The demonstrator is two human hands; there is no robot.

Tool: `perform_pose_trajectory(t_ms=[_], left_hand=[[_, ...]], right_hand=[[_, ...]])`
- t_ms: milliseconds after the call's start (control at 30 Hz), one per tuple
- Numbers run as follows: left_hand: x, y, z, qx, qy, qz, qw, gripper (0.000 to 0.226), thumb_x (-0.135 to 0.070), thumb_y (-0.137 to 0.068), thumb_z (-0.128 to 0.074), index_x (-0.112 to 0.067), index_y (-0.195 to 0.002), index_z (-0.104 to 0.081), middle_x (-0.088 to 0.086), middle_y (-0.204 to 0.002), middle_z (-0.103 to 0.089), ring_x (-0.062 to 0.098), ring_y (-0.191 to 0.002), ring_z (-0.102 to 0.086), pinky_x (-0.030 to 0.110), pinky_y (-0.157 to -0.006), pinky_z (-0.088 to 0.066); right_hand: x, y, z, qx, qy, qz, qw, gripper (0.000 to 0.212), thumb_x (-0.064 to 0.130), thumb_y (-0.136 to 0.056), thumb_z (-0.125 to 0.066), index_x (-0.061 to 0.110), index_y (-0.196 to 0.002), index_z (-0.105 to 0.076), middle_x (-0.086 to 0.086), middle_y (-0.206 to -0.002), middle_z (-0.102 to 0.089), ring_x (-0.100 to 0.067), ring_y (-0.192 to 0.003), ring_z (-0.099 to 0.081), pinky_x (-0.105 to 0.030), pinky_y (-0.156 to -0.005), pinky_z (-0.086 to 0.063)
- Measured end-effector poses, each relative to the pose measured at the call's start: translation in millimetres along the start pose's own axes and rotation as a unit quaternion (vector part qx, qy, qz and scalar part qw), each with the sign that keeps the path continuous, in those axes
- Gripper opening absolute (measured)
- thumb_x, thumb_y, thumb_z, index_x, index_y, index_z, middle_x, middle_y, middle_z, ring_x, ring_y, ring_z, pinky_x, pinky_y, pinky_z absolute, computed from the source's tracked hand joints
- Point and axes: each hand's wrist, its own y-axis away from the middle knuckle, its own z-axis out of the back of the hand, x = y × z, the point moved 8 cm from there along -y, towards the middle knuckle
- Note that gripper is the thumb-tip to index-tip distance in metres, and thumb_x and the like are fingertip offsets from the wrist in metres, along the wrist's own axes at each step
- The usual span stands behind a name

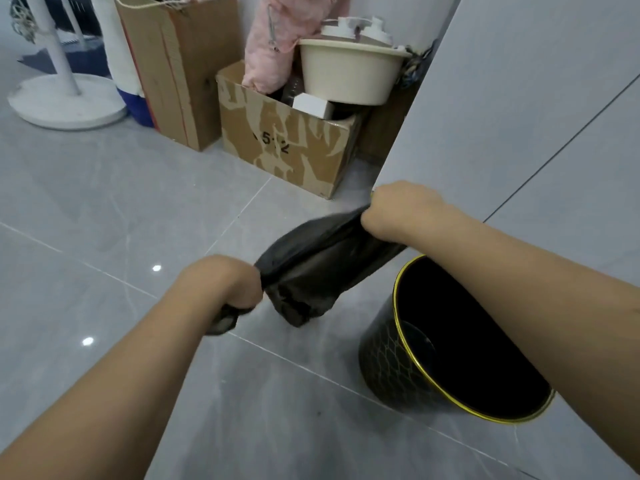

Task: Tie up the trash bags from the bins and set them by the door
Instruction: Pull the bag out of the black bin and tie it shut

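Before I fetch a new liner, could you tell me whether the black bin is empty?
Empty: the black gold-rimmed bin shows a bare interior, no liner.

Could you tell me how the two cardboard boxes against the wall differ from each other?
The tall cardboard box stands upright and narrow; the low cardboard box is squat and wide. The tall box has a plain brown face, while the low box's face is patchy, with pale torn areas and dark printed characters. A cream basin and pink fabric sit on the low box; cords hang from the tall one. Both stand open-topped on the tiled floor.
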Motion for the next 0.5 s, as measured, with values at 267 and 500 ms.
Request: perform_pose_trajectory(t_ms=[267, 500], left_hand=[[23, -39, -135, 0.146, 0.025, 0.036, 0.988, 0.038, -0.016, -0.092, -0.044, -0.002, -0.124, -0.056, 0.015, -0.113, -0.061, 0.028, -0.092, -0.056, 0.028, -0.067, -0.047], [30, -35, -131, 0.236, 0.119, 0.100, 0.959, 0.026, -0.027, -0.094, -0.056, -0.006, -0.079, -0.050, 0.008, -0.072, -0.048, 0.016, -0.056, -0.046, 0.019, -0.043, -0.045]], right_hand=[[48, 62, -113, 0.389, 0.052, 0.066, 0.917, 0.041, 0.031, -0.100, -0.038, 0.007, -0.128, -0.055, -0.013, -0.115, -0.057, -0.027, -0.094, -0.055, -0.026, -0.062, -0.040], [39, 49, -109, 0.420, -0.072, -0.028, 0.904, 0.040, 0.046, -0.083, -0.060, 0.006, -0.084, -0.060, -0.008, -0.058, -0.063, -0.020, -0.048, -0.060, -0.023, -0.055, -0.050]])
